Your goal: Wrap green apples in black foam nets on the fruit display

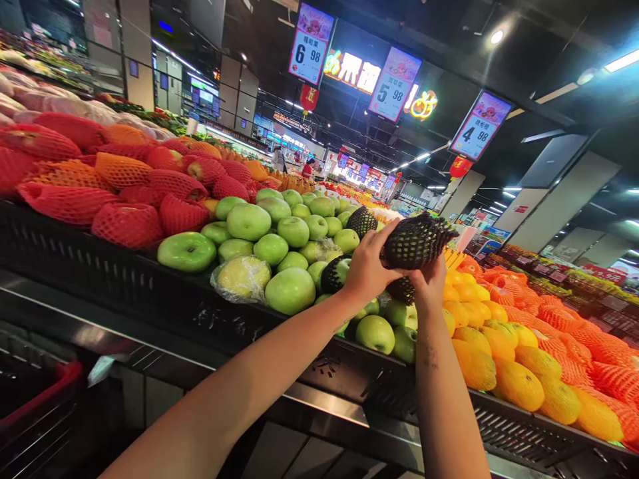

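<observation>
While both hands are raised above the heap of smooth green apples (279,233), the left hand (367,266) curls its fingers around a fruit in a black foam mesh sleeve (417,241), held clear of the pile. The right hand (429,283) grips from beneath, its fingers closed against the same sleeve. Yellow-orange fruits (519,382) lie just beside, in the black slatted display shelf (100,266).

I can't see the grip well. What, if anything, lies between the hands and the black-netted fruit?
Nothing visible. The left hand grips the netted fruit directly from its left side, and the right hand touches it from beneath. Only the black net wraps the fruit itself.
</observation>
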`<state>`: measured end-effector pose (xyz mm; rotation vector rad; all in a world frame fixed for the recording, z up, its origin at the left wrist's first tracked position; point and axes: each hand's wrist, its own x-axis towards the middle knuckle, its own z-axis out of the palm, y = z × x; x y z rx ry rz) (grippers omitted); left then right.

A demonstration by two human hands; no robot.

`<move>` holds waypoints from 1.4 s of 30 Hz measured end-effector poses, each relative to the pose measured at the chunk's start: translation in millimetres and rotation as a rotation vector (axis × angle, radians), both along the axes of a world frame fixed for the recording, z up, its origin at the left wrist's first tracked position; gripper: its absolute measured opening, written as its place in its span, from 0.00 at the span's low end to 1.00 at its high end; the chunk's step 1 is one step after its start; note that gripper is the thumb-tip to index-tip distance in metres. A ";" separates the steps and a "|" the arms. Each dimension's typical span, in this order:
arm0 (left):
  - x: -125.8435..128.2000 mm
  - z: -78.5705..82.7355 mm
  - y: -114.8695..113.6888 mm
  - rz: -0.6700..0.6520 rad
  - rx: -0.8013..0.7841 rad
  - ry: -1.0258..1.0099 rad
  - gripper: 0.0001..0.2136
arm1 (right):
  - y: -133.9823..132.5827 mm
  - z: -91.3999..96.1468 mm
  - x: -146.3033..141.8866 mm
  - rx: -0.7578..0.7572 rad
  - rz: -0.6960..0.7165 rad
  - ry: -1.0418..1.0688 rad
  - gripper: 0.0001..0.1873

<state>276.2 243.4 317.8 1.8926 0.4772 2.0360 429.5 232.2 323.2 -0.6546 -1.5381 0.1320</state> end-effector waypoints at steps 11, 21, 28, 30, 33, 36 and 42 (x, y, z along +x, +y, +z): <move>6.1 -0.5 2.7 -0.077 0.104 0.162 0.35 | -10.8 14.5 -18.4 -0.075 -0.385 0.085 0.30; 2.1 -2.2 -4.4 -0.217 0.102 0.102 0.36 | -13.2 12.2 -14.0 -0.097 -0.508 -0.032 0.20; 7.0 -2.3 -4.5 -0.165 0.109 0.042 0.40 | -12.0 10.2 -8.7 -0.062 -0.554 -0.147 0.17; 7.0 -1.6 -5.4 -0.075 0.137 0.006 0.38 | -8.3 6.8 -7.8 -0.031 -0.502 -0.132 0.15; 3.4 0.0 -6.8 0.163 0.180 -0.064 0.36 | -2.9 2.4 -8.5 -0.022 -0.360 -0.124 0.12; -2.8 1.4 -7.9 0.415 0.155 -0.137 0.34 | -2.0 2.7 -9.7 -0.075 -0.312 -0.150 0.25; -10.2 8.6 -12.9 0.580 0.014 -0.118 0.36 | 0.5 6.3 4.4 0.022 -0.669 0.002 0.22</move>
